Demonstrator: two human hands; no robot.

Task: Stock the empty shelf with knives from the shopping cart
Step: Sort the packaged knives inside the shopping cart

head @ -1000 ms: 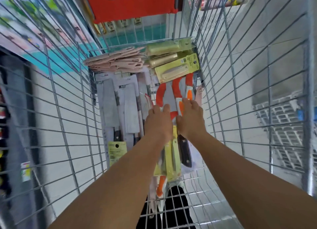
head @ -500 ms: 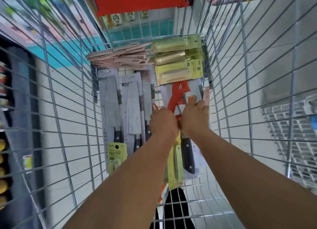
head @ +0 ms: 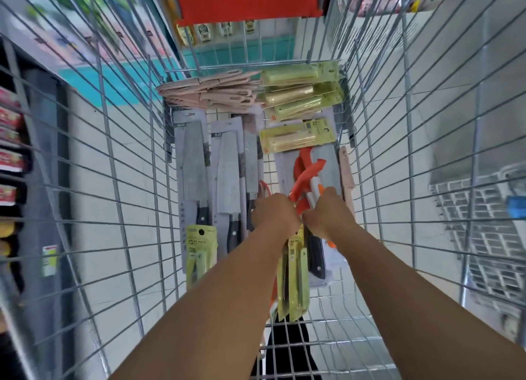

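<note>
knives under hands (grip unclear)

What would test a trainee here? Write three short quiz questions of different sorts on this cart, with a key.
1. True or false: both hands are down inside the shopping cart.
2. Multiple choice: the right hand grips A) orange-handled knives, B) a cleaver pack, C) nothing.
3. Fill in: the pink knives lie at the cart's far end, beside the ___ packs.

Key: 1 true. 2 A; the left hand also curls at the same orange bundle. 3 yellow-green.
</note>
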